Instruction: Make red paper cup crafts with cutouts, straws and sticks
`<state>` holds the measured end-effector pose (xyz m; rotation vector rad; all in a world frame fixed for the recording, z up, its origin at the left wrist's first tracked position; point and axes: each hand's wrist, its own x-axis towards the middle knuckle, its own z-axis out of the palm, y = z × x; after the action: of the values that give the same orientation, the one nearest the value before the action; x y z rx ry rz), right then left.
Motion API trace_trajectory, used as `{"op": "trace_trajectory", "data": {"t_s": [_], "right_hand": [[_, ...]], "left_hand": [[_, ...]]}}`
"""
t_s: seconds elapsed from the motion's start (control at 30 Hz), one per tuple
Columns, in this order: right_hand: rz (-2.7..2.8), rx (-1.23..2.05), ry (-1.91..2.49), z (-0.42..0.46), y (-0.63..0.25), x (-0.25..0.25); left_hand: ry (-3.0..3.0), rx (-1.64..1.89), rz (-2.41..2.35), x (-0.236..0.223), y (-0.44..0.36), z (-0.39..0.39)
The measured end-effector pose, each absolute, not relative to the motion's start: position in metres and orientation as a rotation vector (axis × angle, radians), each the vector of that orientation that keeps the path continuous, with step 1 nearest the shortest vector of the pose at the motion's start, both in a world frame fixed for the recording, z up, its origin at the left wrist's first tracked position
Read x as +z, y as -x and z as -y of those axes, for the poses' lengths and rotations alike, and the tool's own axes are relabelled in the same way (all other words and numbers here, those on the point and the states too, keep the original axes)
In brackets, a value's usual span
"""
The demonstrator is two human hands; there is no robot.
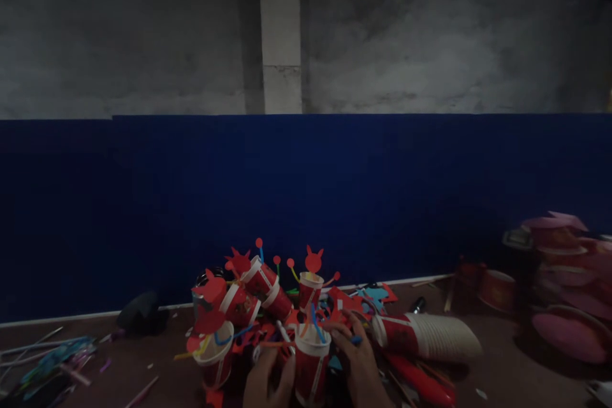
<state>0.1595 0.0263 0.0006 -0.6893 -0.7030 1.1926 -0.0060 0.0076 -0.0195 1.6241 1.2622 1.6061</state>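
We see a red paper cup between the left hand and the right hand; we cannot tell whether either grip is closed. Behind the cup and to its left, decorated cups crowd the desk; to its right, a nested cup stack lies sideways. Far right of it, pink shapes blur; far left, a dark lump defies naming; the bottom edge crops both hands
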Motion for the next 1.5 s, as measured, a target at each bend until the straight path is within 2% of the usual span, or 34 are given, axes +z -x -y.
{"op": "trace_trajectory", "data": {"t_s": [0.1, 0.43, 0.6, 0.73, 0.97, 1.17, 1.5], "right_hand": [[0.781, 1.205, 0.685, -0.028, -0.156, -0.005], [1.08, 1.135, 0.669, -0.023, -0.135, -0.015], [1.039, 1.1, 0.722, -0.021, -0.137, -0.003], [1.09, 0.864, 0.893, -0.019, -0.147, 0.014], [1.589, 0.53, 0.913, -0.009, -0.155, 0.044], [1.878, 0.508, 0.906, -0.004, -0.15, 0.042], [1.818, 0.57, 1.046, 0.0, -0.149, 0.046]], "left_hand": [[-1.278, 1.614, -1.094, -0.006, 0.006, -0.014], [-1.017, 1.397, -0.768, -0.015, 0.006, -0.023], [-1.022, 1.432, -0.845, -0.01, 0.003, -0.021], [-1.031, 1.532, -0.912, -0.003, 0.002, -0.02], [-1.313, 1.553, -1.058, -0.009, 0.004, -0.024], [-1.386, 1.516, -1.089, -0.006, 0.0, -0.018], [-1.391, 1.591, -1.085, 0.008, -0.002, -0.005]]}}
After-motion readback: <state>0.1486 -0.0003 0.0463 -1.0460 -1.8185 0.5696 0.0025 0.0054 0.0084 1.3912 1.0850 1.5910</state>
